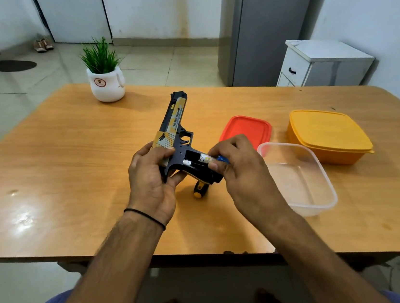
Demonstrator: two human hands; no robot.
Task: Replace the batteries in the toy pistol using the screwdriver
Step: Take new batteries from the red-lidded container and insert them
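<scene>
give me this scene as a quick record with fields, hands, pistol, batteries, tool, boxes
left hand: grips the toy pistol at its rear, barrel pointing away
right hand: pinches a battery at the open grip compartment
second battery: lies in the compartment
screwdriver: on the table beneath the pistol, untouched
clear container: open, right of the hands
red lid: behind the clear container
yellow container: lidded, far right

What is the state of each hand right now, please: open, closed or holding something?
Left hand: grips the toy pistol at its rear.
Right hand: pinches a battery at the pistol's open grip compartment.
</scene>
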